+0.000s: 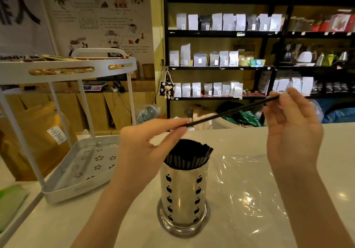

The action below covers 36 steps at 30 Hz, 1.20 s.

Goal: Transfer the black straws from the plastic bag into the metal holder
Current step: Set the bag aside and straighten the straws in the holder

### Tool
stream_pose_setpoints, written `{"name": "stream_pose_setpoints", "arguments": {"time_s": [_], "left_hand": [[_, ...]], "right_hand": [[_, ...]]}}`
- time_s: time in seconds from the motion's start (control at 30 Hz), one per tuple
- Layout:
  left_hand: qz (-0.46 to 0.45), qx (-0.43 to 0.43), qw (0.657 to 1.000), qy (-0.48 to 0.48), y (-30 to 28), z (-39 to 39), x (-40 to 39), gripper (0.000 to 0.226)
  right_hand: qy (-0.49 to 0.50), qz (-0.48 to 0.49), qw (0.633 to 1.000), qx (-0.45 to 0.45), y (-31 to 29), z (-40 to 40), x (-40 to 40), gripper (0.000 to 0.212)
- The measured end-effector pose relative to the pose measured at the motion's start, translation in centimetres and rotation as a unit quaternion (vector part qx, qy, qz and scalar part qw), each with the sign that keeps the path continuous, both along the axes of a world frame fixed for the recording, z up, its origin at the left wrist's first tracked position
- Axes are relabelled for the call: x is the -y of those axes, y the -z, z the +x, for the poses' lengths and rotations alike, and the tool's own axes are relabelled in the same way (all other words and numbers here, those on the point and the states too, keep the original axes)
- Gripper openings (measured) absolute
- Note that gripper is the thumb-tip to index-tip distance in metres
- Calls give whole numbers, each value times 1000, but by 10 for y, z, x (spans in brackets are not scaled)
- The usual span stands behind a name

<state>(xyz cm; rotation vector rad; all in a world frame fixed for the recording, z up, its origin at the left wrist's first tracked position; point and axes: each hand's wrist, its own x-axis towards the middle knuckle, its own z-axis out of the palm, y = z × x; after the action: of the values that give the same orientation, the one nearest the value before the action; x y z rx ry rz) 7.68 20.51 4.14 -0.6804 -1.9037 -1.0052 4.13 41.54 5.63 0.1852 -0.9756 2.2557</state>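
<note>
A shiny metal holder point(183, 194) with apple-shaped cutouts stands on the white counter, packed with several black straws point(189, 154). Above it, a single black straw point(230, 111) lies slanted, its left end lower. My left hand point(146, 151) pinches the straw's lower left end just above the holder. My right hand point(294, 130) pinches its upper right end, higher and to the right. A clear plastic bag point(249, 186) lies flat and crumpled on the counter to the right of the holder; no straws show in it.
A white two-tier metal rack point(80, 167) stands at the left on the counter point(134, 228), its upper tray holding items. Black shelves point(269, 34) with bags and kettles fill the background beyond the counter's far edge.
</note>
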Motion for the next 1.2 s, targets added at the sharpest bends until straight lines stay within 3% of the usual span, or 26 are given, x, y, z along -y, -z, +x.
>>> {"name": "stream_pose_setpoints", "arguments": {"time_s": [0.07, 0.17, 0.27, 0.37, 0.47, 0.6, 0.73, 0.87, 1.03, 1.2], "left_hand": [[89, -41, 995, -31, -1, 0, 1, 23], [258, -64, 964, -21, -5, 1, 6, 22], [373, -73, 925, -10, -9, 1, 18, 23], [406, -66, 912, -12, -11, 0, 32, 40], [366, -66, 928, -26, -12, 0, 40, 48], [257, -49, 965, -24, -12, 0, 35, 25], [132, 23, 991, -10, -9, -3, 24, 24], [37, 147, 988, -13, -3, -8, 16, 20], [20, 236, 972, -8, 1, -13, 14, 16], [-21, 281, 959, 2, -1, -11, 20, 14]], "right_hand": [[-35, 26, 998, 36, 5, -5, 4, 10], [-88, 155, 979, 97, 10, -9, 12, 8], [-123, 339, 924, 123, 14, -9, 19, 8], [-127, 499, 849, 119, 17, -9, 25, 12], [-101, 570, 810, 93, 18, -8, 26, 12], [-129, 577, 807, 20, 12, -1, 24, 15], [-143, 624, 767, -47, 10, 7, 24, 31], [-133, 664, 731, -84, 11, 13, 27, 35], [-60, 718, 683, -117, 14, 16, 32, 29], [-21, 704, 697, -131, 15, 15, 35, 28]]}}
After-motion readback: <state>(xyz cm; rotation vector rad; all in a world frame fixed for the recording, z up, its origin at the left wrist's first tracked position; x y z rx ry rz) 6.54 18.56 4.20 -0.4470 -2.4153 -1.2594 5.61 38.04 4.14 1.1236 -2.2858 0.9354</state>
